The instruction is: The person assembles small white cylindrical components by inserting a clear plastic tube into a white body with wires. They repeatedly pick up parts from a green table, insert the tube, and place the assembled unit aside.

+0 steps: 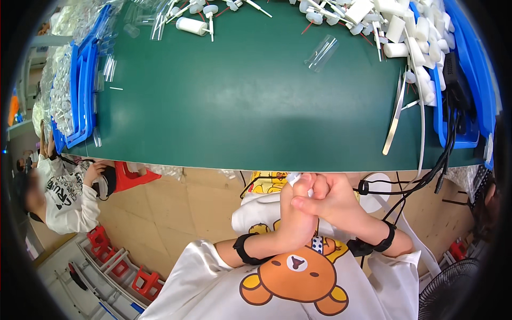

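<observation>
My two hands are pressed together just off the front edge of the green table, in front of my body. My left hand (296,217) is closed, and a small white piece (292,178) pokes out at its top. The fingers hide most of that piece, so its kind does not show. Wrapped against the left one, my right hand (337,201) is closed too, its thumb lying across the left fingers. Whatever it grips is hidden. On the table (224,106), metal tweezers (395,114) lie to the right and a clear plastic tube (321,53) farther back.
White cylinders (396,29) and stemmed white parts are heaped at the back right, beside blue trays (465,137). A white cylinder (191,26) lies at the back left. More blue trays (82,96) stand left. Black cables (445,144) hang over the right edge. Another person (66,194) sits at left.
</observation>
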Available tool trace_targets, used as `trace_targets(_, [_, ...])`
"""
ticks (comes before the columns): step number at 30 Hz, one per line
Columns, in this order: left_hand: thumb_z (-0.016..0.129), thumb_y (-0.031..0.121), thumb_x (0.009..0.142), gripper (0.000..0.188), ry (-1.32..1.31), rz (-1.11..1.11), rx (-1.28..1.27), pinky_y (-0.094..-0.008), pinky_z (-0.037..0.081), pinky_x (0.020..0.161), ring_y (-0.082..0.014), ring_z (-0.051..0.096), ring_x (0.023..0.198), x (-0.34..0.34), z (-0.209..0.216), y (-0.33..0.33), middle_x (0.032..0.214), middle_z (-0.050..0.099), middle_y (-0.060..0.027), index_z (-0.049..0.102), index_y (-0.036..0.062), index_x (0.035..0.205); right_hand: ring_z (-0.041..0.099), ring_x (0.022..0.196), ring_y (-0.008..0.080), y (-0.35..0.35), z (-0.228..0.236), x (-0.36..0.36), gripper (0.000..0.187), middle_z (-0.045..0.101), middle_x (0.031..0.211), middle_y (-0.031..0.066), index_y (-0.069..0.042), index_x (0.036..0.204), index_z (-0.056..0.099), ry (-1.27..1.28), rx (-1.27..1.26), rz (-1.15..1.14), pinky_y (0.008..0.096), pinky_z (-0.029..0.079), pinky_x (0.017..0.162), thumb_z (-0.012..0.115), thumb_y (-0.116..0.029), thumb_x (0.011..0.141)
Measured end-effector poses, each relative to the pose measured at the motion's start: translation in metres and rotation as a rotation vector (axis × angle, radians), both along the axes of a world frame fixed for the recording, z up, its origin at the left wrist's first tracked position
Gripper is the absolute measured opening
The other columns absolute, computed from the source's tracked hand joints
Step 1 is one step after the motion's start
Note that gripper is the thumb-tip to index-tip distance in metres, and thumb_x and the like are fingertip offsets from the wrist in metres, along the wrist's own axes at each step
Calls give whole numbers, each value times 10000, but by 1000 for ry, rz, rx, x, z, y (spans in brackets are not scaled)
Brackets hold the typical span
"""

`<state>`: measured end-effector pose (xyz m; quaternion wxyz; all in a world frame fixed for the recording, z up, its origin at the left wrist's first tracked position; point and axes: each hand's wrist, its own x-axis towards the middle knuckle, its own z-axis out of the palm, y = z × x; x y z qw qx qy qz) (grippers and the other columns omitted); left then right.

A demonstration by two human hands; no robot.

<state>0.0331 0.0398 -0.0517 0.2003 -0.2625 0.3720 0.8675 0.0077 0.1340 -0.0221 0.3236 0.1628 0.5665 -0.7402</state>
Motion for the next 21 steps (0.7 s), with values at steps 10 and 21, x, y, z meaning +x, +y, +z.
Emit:
trace_targets(10, [445, 303, 920, 300, -32, -301, -92, -229, 321, 571, -66, 349, 626, -17, 12, -39, 651, 372, 40, 389, 91, 714, 509, 783, 45, -23, 0, 1, 259, 558, 817, 2, 10, 926, 540, -12, -164, -97, 209, 457, 697, 712, -112, 775])
trace_targets(21, [476, 556, 852, 479, 276, -657, 390, -206, 375, 574, -84, 413, 578, -16, -12, -83, 623, 421, 3, 382, 87, 824, 535, 977, 97, -18, 4, 16, 477, 535, 1044, 45, -23, 1154, 424, 121, -110, 252, 262, 466, 821, 707, -51, 771])
